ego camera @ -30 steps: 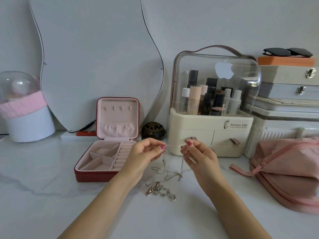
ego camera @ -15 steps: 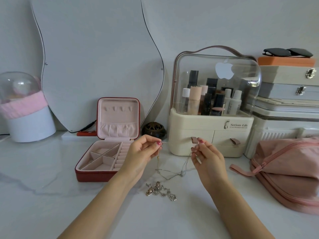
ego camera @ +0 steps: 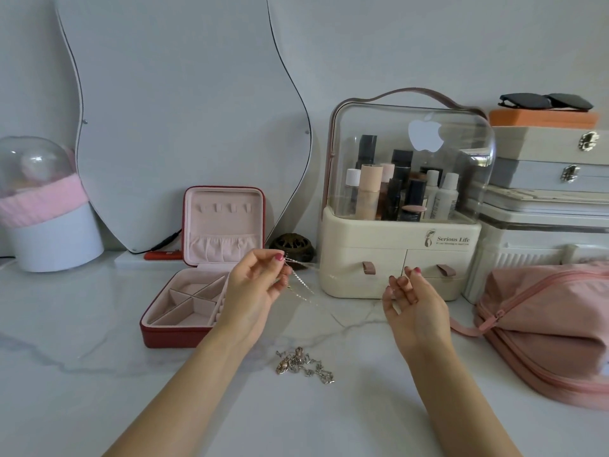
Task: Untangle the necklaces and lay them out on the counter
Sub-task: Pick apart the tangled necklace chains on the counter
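Note:
A thin silver necklace (ego camera: pixel 301 285) hangs in the air between my two hands and sags toward the white marble counter (ego camera: pixel 99 374). My left hand (ego camera: pixel 250 291) pinches one end between thumb and forefinger, in front of the open jewellery box. My right hand (ego camera: pixel 415 311), palm up with curled fingers, holds the faint other end in front of the organiser's drawers. A tangled heap of silver necklaces (ego camera: pixel 304 364) lies on the counter below and between my hands, touched by neither.
An open red jewellery box (ego camera: pixel 184 305) with pink lining sits at the left. A cream cosmetics organiser (ego camera: pixel 395 258) stands behind my right hand, a pink zip bag (ego camera: pixel 543 324) at the right, a small dark pot (ego camera: pixel 291 249) and a curvy mirror (ego camera: pixel 181 127) behind.
My hands have moved apart, the right one going right and lower, and the thin necklace now stretches out between them. The heap on the counter has not moved.

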